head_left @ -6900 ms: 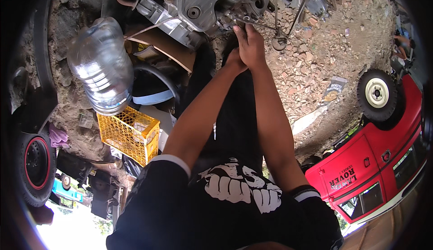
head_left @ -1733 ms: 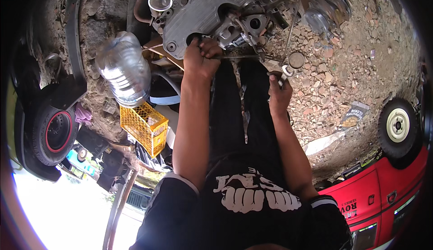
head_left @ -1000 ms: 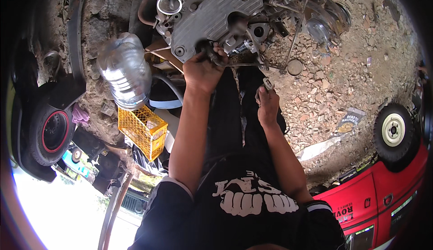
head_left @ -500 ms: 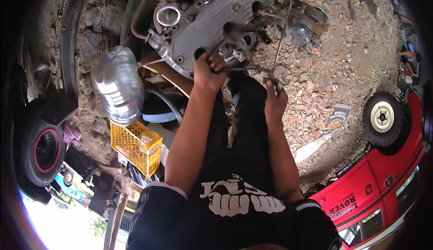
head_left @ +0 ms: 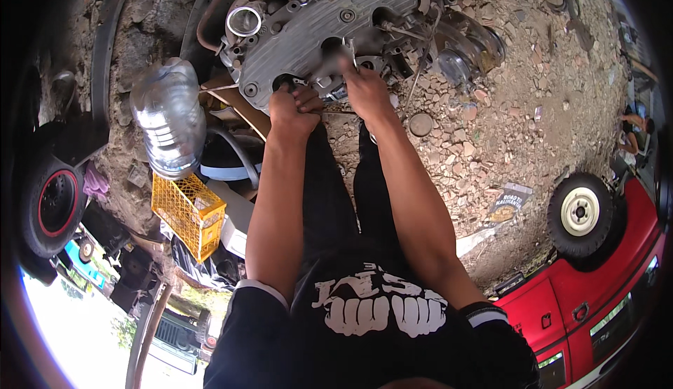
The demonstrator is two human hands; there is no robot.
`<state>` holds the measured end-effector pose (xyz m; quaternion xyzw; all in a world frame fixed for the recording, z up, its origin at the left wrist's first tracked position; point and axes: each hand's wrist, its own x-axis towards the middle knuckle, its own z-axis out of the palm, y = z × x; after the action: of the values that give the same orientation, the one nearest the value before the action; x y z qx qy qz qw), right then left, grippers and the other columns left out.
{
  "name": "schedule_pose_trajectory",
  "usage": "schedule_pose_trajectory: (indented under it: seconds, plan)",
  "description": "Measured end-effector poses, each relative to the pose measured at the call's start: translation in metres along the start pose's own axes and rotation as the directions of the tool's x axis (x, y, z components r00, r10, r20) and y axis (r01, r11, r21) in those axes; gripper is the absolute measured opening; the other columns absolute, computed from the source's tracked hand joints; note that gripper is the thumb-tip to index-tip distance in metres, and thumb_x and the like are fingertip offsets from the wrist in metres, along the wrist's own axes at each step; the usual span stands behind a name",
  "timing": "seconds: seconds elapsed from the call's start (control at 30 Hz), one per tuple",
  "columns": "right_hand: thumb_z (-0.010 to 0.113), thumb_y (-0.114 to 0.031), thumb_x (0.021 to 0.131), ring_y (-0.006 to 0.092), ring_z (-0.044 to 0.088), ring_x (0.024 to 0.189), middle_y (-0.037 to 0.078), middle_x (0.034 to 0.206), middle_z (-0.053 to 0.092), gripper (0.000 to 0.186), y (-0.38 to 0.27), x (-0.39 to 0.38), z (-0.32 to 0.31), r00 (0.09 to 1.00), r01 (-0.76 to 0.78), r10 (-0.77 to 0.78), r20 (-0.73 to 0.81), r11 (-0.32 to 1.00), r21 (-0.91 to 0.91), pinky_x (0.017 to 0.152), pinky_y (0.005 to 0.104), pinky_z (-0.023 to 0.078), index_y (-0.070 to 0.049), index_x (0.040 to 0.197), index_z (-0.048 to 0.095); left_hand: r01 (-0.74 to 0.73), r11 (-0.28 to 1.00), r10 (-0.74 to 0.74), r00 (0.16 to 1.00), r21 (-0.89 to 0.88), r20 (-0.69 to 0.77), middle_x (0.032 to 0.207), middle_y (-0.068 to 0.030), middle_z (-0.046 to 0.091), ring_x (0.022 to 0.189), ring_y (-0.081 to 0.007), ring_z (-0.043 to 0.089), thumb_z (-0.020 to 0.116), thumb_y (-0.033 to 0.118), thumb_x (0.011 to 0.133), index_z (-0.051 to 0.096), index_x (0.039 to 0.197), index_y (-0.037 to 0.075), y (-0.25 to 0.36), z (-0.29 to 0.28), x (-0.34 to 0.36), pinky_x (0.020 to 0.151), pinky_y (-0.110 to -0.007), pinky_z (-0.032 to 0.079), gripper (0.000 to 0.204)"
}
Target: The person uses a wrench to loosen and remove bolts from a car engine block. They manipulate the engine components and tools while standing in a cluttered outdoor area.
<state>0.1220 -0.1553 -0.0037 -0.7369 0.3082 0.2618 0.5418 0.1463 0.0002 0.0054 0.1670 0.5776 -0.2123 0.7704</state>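
Observation:
At the near side of an engine [head_left: 301,49] with a ribbed grey cover, both my hands are at work. My left hand [head_left: 293,110] is closed in a fist at the cover's lower edge, beside a dark round opening [head_left: 284,80]. A thin metal rod [head_left: 340,113] runs out from that fist to the right; the grip itself is hidden. My right hand [head_left: 367,93] reaches over the middle of the engine's near edge, fingers closed on a slim shiny wrench [head_left: 352,51] that points up over the cover. Blur hides its fingertips and the wrench's far end.
Left of my arms are a large clear plastic bottle [head_left: 168,119] and a yellow crate [head_left: 188,213]. Broken rubble [head_left: 449,143] covers the ground to the right, with a round metal disc [head_left: 421,124]. A red vehicle [head_left: 561,305] stands at lower right and a wheel [head_left: 56,203] at left.
My right hand has moved left and up, from the rubble side onto the engine, carrying the wrench. My left hand stays at the cover's edge. The whole view has shifted slightly.

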Motion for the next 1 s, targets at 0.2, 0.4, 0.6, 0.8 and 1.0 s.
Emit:
schedule_pose_trajectory:
  seconds: [0.2, 0.4, 0.6, 0.8, 1.0]
  plan:
    - [0.046, -0.052, 0.100, 0.0470, 0.061, 0.078, 0.024, 0.072, 0.062, 0.055, 0.010, 0.002, -0.010, 0.969, 0.249, -0.249, 0.002, 0.968, 0.030, 0.072, 0.0501, 0.046, -0.002, 0.090, 0.068, -0.051, 0.999, 0.052, 0.983, -0.013, 0.176, 0.058, 0.0040, 0.032, 0.044, -0.0082, 0.025, 0.032, 0.033, 0.107, 0.039, 0.073, 0.012, -0.005, -0.006, -0.001, 0.041, -0.023, 0.025, 0.041]
    - [0.070, -0.035, 0.091, 0.0227, 0.065, 0.063, 0.013, 0.077, 0.071, 0.036, 0.077, 0.049, -0.024, 0.961, 0.153, -0.095, -0.260, 0.965, 0.213, 0.061, 0.0364, 0.047, 0.000, 0.097, 0.073, -0.160, 0.986, 0.162, 0.983, -0.038, 0.086, 0.062, 0.0052, 0.035, 0.045, -0.0056, 0.029, 0.035, 0.031, 0.107, 0.042, 0.079, 0.012, -0.021, 0.000, -0.010, 0.041, -0.022, 0.025, 0.034]
    - [0.069, -0.016, 0.092, 0.0034, 0.024, 0.047, -0.006, 0.068, 0.052, 0.017, 0.062, 0.077, -0.039, 0.889, -0.430, 0.159, 0.429, 0.614, 0.662, 0.043, 0.0225, 0.020, -0.005, 0.104, 0.068, -0.243, 0.970, 0.242, 0.970, -0.011, -0.031, 0.063, 0.0033, 0.036, 0.045, -0.0081, 0.028, 0.036, 0.032, 0.105, 0.039, 0.078, 0.011, -0.023, 0.005, -0.002, 0.039, -0.023, 0.023, 0.034]
    - [0.076, -0.019, 0.088, 0.0041, 0.027, 0.047, -0.009, 0.062, 0.043, 0.018, 0.055, 0.075, -0.032, 0.896, -0.415, 0.156, 0.416, 0.629, 0.657, 0.044, 0.0237, 0.021, -0.007, 0.101, 0.069, -0.248, 0.967, 0.252, 0.962, 0.051, -0.100, 0.057, 0.0025, 0.033, 0.043, -0.0100, 0.024, 0.031, 0.030, 0.106, 0.037, 0.071, 0.011, -0.020, 0.007, -0.002, 0.038, -0.024, 0.023, 0.040]
    - [0.076, -0.023, 0.087, 0.0045, 0.027, 0.044, -0.008, 0.059, 0.041, 0.019, 0.041, 0.074, -0.029, 0.912, -0.392, 0.204, 0.356, 0.687, 0.611, 0.042, 0.0236, 0.019, -0.007, 0.090, 0.066, -0.275, 0.956, 0.289, 0.940, 0.100, -0.181, 0.059, 0.0018, 0.033, 0.045, -0.0103, 0.025, 0.032, 0.029, 0.106, 0.039, 0.077, 0.012, -0.020, 0.014, -0.003, 0.037, -0.024, 0.021, 0.033]
